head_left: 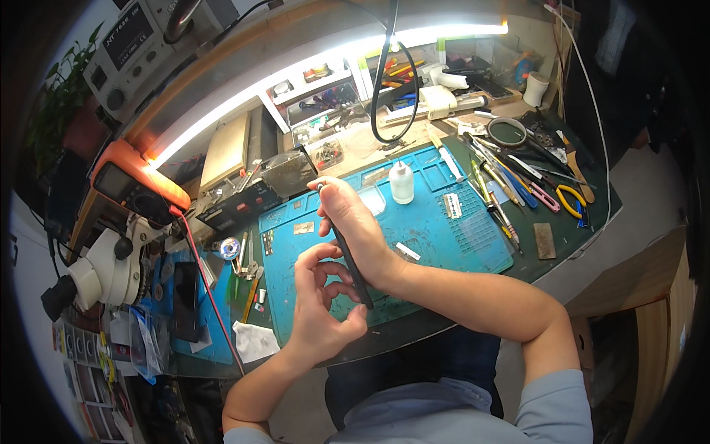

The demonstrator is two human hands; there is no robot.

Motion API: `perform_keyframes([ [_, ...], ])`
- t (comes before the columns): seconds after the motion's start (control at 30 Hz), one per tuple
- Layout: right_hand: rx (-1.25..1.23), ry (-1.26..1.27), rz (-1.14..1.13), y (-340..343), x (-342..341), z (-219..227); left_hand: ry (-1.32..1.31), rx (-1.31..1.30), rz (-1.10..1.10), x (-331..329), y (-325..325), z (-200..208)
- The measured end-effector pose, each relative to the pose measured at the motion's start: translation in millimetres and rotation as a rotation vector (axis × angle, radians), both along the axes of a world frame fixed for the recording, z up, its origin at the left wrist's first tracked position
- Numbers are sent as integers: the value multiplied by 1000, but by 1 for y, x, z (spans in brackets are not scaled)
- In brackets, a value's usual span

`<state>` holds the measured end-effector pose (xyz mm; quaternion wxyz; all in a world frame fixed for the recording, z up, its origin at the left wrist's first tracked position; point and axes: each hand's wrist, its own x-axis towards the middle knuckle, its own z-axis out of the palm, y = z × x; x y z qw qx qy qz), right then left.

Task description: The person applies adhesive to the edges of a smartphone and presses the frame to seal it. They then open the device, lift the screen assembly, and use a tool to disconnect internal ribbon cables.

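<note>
Above the blue work mat I hold a long, slim black object, tilted with its lower end toward me. It may be a phone seen edge-on, but its kind is not clear. My right hand closes on the upper part, thumb near the top end. Curled fingers of my left hand grip the lower part, with the thumb by the bottom end. On the mat beyond stands a white, translucent bottle with a thin tip. A razor blade and a small pale strip lie to the right.
Pens, tweezers and pliers crowd the right side, near a magnifier. At left are an orange multimeter, a white microscope, a dark phone and a crumpled tissue. A black cable loop hangs over the bench.
</note>
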<state>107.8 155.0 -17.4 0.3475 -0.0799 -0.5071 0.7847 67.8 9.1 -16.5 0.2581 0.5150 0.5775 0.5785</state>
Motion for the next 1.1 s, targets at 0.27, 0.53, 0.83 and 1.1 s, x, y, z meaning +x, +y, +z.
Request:
perform_keyframes([
  [0.27, 54, -38, -54, 2, -4, -9, 13, -47, 40, 1, 2, -2],
  [0.53, 128, -88, -127, -1, -3, -9, 14, -87, 80, 6, 0, 5],
  [0.83, 92, -84, -118, 0, -3, -8, 181, -78, 136, 11, -1, 8],
  [1.1, 87, -43, -52, 0, -1, -10, 71, -111, 151, 14, 0, 8],
])
